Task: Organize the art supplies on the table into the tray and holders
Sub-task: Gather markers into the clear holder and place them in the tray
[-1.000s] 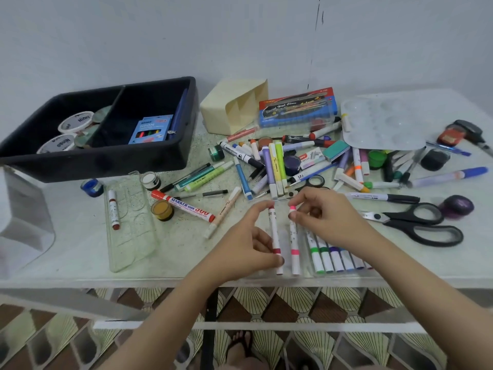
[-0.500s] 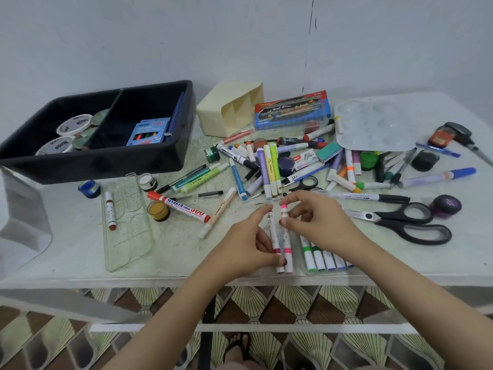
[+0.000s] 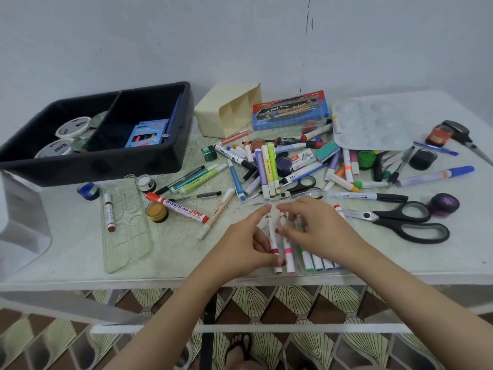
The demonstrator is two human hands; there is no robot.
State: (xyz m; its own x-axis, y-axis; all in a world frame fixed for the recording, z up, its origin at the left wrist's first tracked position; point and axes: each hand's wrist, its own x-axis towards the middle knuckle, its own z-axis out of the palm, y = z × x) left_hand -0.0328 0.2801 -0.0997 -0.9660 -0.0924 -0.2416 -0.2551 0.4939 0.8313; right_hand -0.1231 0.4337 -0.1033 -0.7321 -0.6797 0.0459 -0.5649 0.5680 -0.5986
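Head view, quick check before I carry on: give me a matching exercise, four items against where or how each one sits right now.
Items:
1. neon marker box
2. cream holder
3. large black scissors
4. yellow paint pot

Places or states:
A. lying to the right of the right hand
B. just beside the red-capped marker
C. in the right compartment of the black tray
D. tipped on its side

Pairs: 1-C, 2-D, 3-A, 4-B.
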